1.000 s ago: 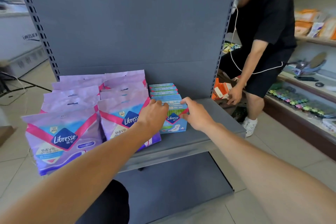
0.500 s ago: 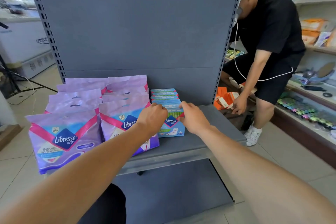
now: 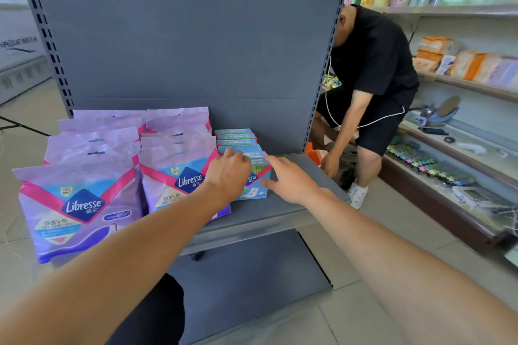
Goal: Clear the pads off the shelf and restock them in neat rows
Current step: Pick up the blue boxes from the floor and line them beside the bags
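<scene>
Two rows of purple Libresse pad bags [image 3: 81,204] fill the shelf's [image 3: 294,204] left; beside them, the left hand [image 3: 228,173] and right hand [image 3: 288,179] grasp the front blue pad box [image 3: 256,182]. Judged mid-clearing, it next needs lifting out.

On the grey shelf [image 3: 283,213], two rows of purple Libresse bags [image 3: 81,204] stand left of a row of blue boxes [image 3: 238,140]. The left hand [image 3: 228,173] and right hand [image 3: 288,179] grip the front box [image 3: 259,187] from either side.
</scene>
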A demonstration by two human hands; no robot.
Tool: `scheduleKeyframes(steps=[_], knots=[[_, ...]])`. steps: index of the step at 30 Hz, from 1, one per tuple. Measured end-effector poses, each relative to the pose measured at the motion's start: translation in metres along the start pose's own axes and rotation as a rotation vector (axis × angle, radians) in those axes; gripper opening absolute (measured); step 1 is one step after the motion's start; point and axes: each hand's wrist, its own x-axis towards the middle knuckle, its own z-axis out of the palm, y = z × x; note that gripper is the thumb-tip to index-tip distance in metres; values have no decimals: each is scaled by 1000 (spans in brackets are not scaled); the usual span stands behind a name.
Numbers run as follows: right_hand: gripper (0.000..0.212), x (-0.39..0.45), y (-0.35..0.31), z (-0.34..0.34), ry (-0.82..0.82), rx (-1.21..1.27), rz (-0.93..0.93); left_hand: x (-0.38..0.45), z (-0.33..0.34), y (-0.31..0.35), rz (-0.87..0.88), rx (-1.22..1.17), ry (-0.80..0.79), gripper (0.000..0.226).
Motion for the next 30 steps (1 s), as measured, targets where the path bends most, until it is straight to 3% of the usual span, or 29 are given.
scheduleKeyframes(steps=[6, 12, 20, 25, 30], knots=[[65, -39, -2, -7, -5, -64, 108, -15, -2, 15, 116, -96, 89, 47], [65, -93, 0, 1, 16, -83, 272, -50, 4, 42, 334, -393, 7, 52], [59, -208, -3, 39, -17, -117, 596, -101, 27, 80, 575, -349, -168, 49], [53, -270, -15, 75, -32, -161, 732, -135, 41, 102, 668, -308, -197, 37], [56, -326, -9, 121, -117, -151, 820, -173, 77, 130, 688, -337, -270, 51]])
